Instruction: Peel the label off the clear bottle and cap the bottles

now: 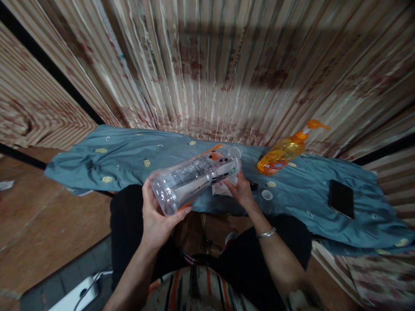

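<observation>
A large clear plastic bottle (191, 177) with a printed label and orange edging lies tilted across my two hands, its right end higher. My left hand (157, 220) cups the near left end, thumb along the underside. Around the other end curl the fingers of my right hand (240, 188), partly hidden behind the bottle. Beneath the right end, a white and pink piece of paper or tissue (222, 190) shows on the cloth. Close to my right hand are a small black object (253, 186) and a round whitish cap (267, 195).
An orange pump bottle (279, 154) with amber liquid leans at the back right of the teal patterned cloth (126, 151). Farther right lies a black phone (341, 198). A pleated curtain (207, 65) hangs behind. At lower left, a white device (76, 296) with a cable rests on a dark surface.
</observation>
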A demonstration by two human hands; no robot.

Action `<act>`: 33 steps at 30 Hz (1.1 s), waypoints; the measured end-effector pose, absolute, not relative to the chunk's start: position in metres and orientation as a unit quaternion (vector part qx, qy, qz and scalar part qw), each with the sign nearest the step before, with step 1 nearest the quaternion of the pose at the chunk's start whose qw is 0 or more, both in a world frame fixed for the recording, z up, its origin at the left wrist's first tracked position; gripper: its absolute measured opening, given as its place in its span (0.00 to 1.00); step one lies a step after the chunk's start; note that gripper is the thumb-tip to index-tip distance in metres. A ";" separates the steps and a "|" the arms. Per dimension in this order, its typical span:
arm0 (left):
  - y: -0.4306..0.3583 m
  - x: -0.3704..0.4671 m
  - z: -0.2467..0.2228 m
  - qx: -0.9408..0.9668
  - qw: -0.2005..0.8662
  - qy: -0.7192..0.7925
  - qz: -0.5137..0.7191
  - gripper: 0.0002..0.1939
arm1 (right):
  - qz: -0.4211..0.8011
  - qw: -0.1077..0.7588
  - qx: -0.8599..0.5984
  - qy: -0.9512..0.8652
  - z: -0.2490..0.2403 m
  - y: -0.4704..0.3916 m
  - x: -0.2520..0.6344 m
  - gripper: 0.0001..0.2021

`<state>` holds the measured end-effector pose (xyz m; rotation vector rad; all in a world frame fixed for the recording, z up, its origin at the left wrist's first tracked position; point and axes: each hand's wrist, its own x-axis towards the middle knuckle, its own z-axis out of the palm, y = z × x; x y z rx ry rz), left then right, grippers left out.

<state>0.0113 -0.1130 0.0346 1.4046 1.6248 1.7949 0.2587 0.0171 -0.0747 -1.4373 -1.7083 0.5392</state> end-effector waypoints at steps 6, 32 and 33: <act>-0.113 0.011 0.035 0.496 0.171 0.573 0.630 0.55 | 0.209 0.410 -0.571 -0.679 -0.077 0.018 0.259 0.29; -0.114 0.012 0.037 0.492 0.174 0.580 0.626 0.55 | 0.218 0.409 -0.574 -0.675 -0.075 0.017 0.258 0.29; -0.114 0.012 0.038 0.492 0.172 0.581 0.625 0.54 | 0.219 0.407 -0.575 -0.675 -0.075 0.017 0.259 0.29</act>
